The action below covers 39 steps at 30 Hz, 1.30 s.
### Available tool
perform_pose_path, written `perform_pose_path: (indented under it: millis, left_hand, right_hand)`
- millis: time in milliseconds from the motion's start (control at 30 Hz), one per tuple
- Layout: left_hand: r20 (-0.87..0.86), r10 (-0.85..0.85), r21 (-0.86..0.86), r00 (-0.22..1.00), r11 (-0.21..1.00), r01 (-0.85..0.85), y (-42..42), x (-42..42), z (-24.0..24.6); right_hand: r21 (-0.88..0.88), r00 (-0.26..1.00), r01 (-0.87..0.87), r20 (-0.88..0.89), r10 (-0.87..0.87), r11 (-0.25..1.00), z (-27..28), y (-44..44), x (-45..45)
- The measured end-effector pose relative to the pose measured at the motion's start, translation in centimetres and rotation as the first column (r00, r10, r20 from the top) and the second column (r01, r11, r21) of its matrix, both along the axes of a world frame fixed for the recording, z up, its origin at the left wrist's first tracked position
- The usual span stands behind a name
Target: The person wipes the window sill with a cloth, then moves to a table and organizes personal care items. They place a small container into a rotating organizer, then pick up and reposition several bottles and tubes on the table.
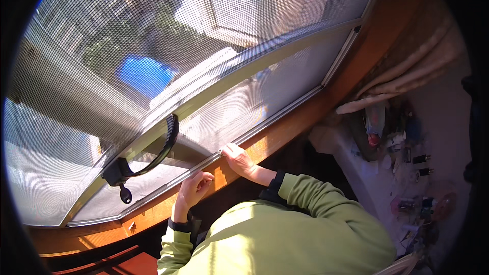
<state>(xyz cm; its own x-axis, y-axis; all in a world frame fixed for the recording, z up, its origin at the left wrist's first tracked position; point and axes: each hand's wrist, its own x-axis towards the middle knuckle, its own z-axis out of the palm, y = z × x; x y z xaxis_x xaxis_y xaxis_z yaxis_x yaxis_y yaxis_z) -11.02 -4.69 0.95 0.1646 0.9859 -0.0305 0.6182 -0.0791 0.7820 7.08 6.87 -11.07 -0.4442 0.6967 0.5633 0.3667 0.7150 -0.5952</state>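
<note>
A mesh window screen (pixel 244 103) in a metal frame fills the view before me. My right hand (pixel 237 159) rests with bent fingers on the metal channel (pixel 275 117) along the screen's lower edge; whether it pinches anything is too small to tell. Left of it, my left hand (pixel 195 188) touches the same edge, its fingers curled over the wooden window frame (pixel 300 119). A black curved handle (pixel 168 147) with a key (pixel 125 194) hanging at its base is on the pale crossbar (pixel 214 84), up and left of my hands.
A light curtain (pixel 408 68) hangs at the right. Below it, spools (pixel 422 158) and many small items lie on a pale surface (pixel 359 175). A reddish-brown piece of furniture (pixel 133 263) stands at the lower left. Beyond the mesh are plants and a blue object (pixel 145 74).
</note>
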Motion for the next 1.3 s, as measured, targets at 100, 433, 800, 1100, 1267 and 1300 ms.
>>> perform_pose_path:
  millis: [100,433,800,1100,1267,1300]
  left_hand:
    - [0.008,-0.043,-0.014,0.999,0.999,0.044,-2.3,-2.9,-0.1]
    - [-0.024,-0.235,0.081,0.972,0.968,0.236,-2.5,-1.1,0.3]
    - [0.039,-0.254,0.109,0.966,0.962,0.249,3.5,10.8,-1.5]
    - [0.027,-0.172,0.319,0.985,0.935,0.155,17.0,24.4,-3.7]
    - [0.006,-0.164,0.296,0.986,0.943,0.154,25.1,31.7,-5.7]
    - [-0.032,-0.167,0.314,0.985,0.935,0.168,26.3,32.6,-6.0]
  right_hand:
    - [-0.066,0.999,0.001,-0.04,-0.003,0.998,0.1,-2.3,-2.7]
    - [-0.557,0.28,-0.66,-0.806,-0.522,0.505,1.1,-3.4,6.4]
    - [-0.629,0.229,-0.596,-0.728,-0.646,0.499,3.1,-5.4,32.1]
    - [-0.689,0.193,-0.51,-0.675,-0.712,0.515,3.6,-6.6,46.7]
    - [-0.699,0.101,-0.444,-0.661,-0.744,0.56,2.0,-9.6,50.5]
    - [-0.706,0.076,-0.427,-0.65,-0.756,0.565,1.8,-10.4,50.9]
